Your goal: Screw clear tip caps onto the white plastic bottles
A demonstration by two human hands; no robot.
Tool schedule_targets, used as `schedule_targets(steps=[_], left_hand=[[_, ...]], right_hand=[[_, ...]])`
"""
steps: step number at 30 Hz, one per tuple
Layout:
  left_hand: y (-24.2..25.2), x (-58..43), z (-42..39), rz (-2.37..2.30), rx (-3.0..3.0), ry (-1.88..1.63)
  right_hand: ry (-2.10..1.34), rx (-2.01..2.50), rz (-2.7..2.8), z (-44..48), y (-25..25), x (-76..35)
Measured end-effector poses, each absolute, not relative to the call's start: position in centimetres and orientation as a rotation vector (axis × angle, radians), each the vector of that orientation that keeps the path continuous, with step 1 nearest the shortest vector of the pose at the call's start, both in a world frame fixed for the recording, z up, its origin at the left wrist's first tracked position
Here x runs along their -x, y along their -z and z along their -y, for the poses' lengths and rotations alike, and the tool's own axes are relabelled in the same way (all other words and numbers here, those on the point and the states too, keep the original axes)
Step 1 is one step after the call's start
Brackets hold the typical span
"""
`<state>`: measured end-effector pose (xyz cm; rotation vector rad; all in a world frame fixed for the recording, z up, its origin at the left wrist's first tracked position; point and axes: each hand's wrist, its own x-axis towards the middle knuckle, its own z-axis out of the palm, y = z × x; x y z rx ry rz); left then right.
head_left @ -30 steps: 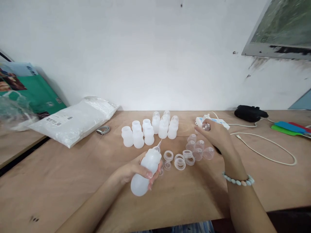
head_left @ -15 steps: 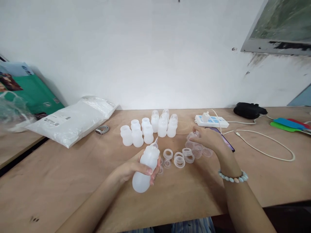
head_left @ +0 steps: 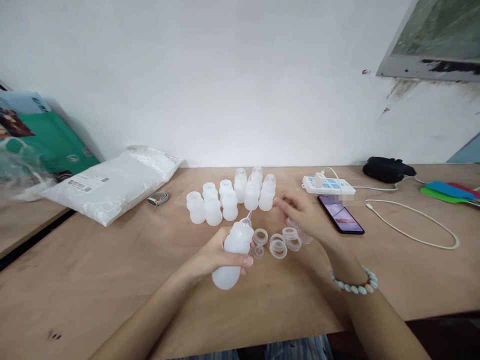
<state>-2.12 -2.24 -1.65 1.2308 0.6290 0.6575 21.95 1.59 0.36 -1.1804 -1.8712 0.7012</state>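
My left hand [head_left: 221, 257] is wrapped round a milky-white feeding bottle [head_left: 227, 277] that tilts to the right, a clear pointed nipple [head_left: 245, 220] at its top. To the right, my right hand [head_left: 296, 212] is raised with its fingers curled together; whether it pinches something small is hidden. Beneath that hand lie clear plastic caps [head_left: 305, 237], partly covered. Between my hands are several translucent rings [head_left: 278, 249] and a clear nipple [head_left: 258, 251]. Behind them stand several uncapped white bottles [head_left: 213, 212] and several bottles with clear domed caps [head_left: 267, 195].
On the left lie a white plastic parcel [head_left: 116, 185] and a grey wristband [head_left: 157, 198]. A phone [head_left: 341, 215], a power strip [head_left: 328, 185], a white cable [head_left: 416, 212] and a black pouch [head_left: 388, 170] are on the right. The wall rises behind the table.
My right hand has moved left from the clear caps toward the bottle, uncovering the phone. My left hand and its bottle have shifted slightly right and up.
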Motion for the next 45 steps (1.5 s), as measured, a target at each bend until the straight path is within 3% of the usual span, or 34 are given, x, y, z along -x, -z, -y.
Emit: schedule_targets(steps=[3,12,21,29,35,45], left_hand=[[2.0,1.5,2.3,-0.693,-1.3,-0.736],[2.3,-0.2,3.4,-0.952,-1.515,-0.93],[1.9,0.8,2.9,-0.827,-1.361,-0.632],[4.3,2.1,2.8,-0.105,-0.883,-0.293],[3.1,1.6,2.5,-0.558,-1.065,-0.749],[1.6,0.7,3.0,-1.086,-1.478,-1.098]], right_hand=[[-1.163,0.866,1.891,-0.1,0.4,-18.5],[-1.029,0.919,1.65,1.8,2.9,-14.2],[-1.153,0.813,1.685,1.7,2.7,-14.7],[-1.436,0.312,1.877,1.4,1.2,-16.3],[-1.484,0.38,1.803,0.2,0.9,-17.8],[-1.074,0.854,1.599,-0.6,2.3,-17.3]])
